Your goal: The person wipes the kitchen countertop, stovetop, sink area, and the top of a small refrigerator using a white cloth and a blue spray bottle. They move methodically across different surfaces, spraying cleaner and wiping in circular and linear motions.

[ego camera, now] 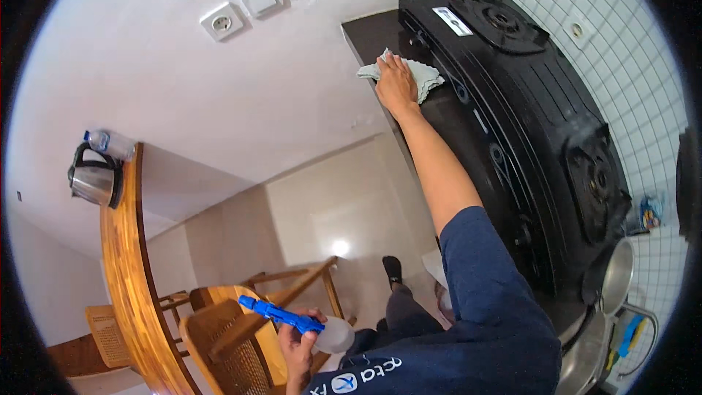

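My right hand (396,85) presses a pale green cloth (426,77) onto the dark countertop (439,120), in the strip in front of a black two-burner gas stove (526,99). The cloth bunches beneath my fingers, and one corner hangs past the counter's edge. The stove's nearest control knob (417,42) is just beyond the cloth. Low in the view, my left hand (299,348) grips a spray bottle with a blue trigger head (279,314) and a translucent body (335,334). It is held in the air beside my body, its nozzle pointing left.
At the lower left stand wooden chairs (236,340) with woven panels and a wooden bar top (123,263) bearing an electric kettle (94,178) and a plastic bottle (112,144). Metal pans (617,277) sit at the right. A wall socket (221,22) is above.
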Motion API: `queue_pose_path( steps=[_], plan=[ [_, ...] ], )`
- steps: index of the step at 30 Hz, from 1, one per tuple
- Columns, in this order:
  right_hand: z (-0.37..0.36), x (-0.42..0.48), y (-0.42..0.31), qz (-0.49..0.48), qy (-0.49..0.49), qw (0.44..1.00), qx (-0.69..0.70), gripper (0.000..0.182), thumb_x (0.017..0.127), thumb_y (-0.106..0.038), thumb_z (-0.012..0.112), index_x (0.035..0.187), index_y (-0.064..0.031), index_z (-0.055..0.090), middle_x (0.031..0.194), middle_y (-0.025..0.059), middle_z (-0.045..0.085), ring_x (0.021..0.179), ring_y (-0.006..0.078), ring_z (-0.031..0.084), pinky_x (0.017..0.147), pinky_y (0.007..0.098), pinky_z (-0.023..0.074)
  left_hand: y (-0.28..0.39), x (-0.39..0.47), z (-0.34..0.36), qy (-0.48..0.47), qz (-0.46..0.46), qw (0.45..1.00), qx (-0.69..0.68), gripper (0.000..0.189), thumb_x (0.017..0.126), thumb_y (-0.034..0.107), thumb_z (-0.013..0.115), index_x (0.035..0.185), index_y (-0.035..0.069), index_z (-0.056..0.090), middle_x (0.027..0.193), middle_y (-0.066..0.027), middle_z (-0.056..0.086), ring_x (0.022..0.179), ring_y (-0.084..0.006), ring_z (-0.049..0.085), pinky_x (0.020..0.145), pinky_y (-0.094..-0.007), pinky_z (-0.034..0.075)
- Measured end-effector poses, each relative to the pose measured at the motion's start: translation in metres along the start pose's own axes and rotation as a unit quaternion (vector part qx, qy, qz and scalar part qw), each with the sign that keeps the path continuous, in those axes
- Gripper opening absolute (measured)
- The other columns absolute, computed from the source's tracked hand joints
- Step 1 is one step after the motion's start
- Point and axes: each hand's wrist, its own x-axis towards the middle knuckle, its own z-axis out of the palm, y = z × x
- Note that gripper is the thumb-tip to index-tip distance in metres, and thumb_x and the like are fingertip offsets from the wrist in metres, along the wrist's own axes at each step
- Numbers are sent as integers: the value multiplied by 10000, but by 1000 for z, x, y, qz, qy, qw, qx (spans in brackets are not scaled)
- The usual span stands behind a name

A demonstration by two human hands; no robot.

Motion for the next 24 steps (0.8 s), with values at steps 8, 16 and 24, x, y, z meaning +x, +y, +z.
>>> queue_pose_path(
  steps=[8, 16, 24],
  plan=[
    [28, 72, -1, -49, -50, 997, 18, 424, 769, -210, 605, 1187, -230, 537, 1409, 61, 298, 1304, 306, 248, 1042, 566, 167, 1, 41, 20, 23, -10, 1000, 13, 445, 782, 341, 649, 1021, -16, 530, 896, -126, 593, 859, -224, 571, 798, -353, 443],
    [-26, 37, -40, -60, -303, 941, -138, 313, 847, -218, 474, 1132, -204, 602, 1467, -69, 163, 1344, 376, 45, 908, 766, 95, -5, 16, 22, -8, 20, 1000, -23, 420, 788, 314, 657, 1014, -20, 538, 908, -128, 589, 863, -222, 572, 779, -348, 449],
    [-54, -77, -50, -142, -302, 895, -295, 312, 848, -223, 451, 1072, -124, 644, 1329, 37, 440, 1349, 372, 36, 955, 683, 156, -7, -73, -10, -15, 73, 996, -39, 413, 772, 305, 665, 1004, -15, 547, 890, -115, 588, 840, -213, 571, 745, -337, 451]
  ],
)
